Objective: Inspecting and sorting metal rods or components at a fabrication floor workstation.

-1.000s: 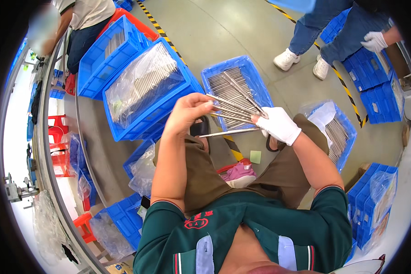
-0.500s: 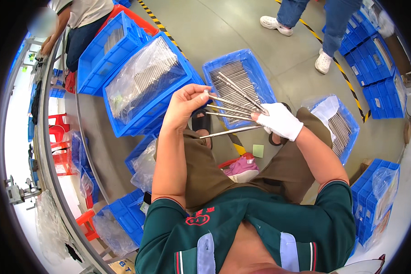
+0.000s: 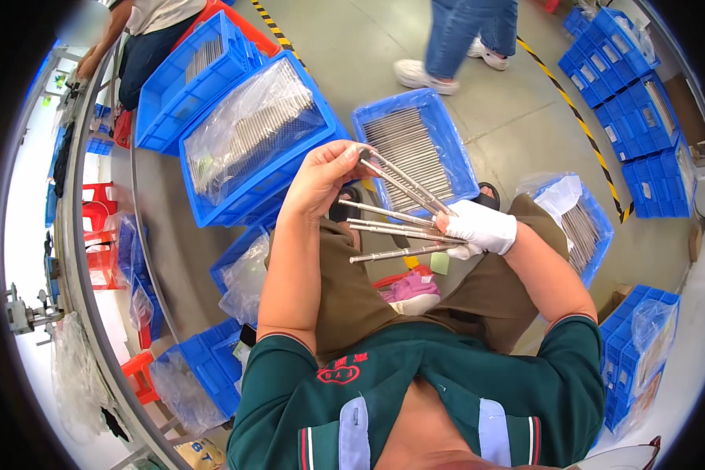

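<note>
My right hand (image 3: 482,225), in a white glove, grips a fanned bunch of slim metal rods (image 3: 392,254) by their right ends. The rods spread leftward over my lap. My bare left hand (image 3: 323,178) is closed at the left end of the upper rods, with thumb and fingers pinched on a rod tip. Beyond the hands, a blue bin (image 3: 468,168) on the floor holds many similar rods (image 3: 403,137) laid side by side. Its near edge is partly hidden behind the rods and my right hand.
Stacked blue bins (image 3: 211,215) with plastic-covered rods stand at left, beside a metal-framed bench (image 3: 77,235). Another rod bin (image 3: 599,254) sits right of my knee. More blue bins (image 3: 642,141) line the far right. A person in jeans (image 3: 458,39) stands ahead; another works at upper left.
The fan of rods has shifted, and two upper rods now reach my left hand, where one did before. The person in jeans has stepped to the left.
</note>
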Tool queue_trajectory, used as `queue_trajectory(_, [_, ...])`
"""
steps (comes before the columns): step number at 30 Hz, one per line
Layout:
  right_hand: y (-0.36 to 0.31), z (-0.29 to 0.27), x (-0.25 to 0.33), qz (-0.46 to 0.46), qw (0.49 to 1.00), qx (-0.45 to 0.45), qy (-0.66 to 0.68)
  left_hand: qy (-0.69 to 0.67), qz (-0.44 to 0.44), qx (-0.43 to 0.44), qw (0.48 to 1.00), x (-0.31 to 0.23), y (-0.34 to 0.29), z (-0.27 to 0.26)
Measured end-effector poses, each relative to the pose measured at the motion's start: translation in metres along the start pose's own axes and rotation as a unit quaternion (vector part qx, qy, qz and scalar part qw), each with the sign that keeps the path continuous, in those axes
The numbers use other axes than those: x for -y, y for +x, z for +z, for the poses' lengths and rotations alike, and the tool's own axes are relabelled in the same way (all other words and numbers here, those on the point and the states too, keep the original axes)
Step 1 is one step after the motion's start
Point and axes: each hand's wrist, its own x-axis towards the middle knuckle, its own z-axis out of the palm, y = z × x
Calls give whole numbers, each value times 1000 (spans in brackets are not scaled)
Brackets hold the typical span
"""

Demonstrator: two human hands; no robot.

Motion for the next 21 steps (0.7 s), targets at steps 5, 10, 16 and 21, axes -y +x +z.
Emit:
queue_trajectory(5, [3, 0, 1, -5, 1000, 31, -2, 2, 5, 42, 999, -3, -4, -11])
queue_trajectory(10, [3, 1, 1, 22, 996, 62, 61, 42, 32, 31, 998, -4, -5, -7])
queue_trajectory(16, [8, 6, 0, 23, 994, 84, 70, 23, -14, 86, 996, 2, -8, -7])
queue_trajectory(21, [3, 5, 2, 18, 998, 29, 47, 77, 83, -48, 992, -14, -3, -26])
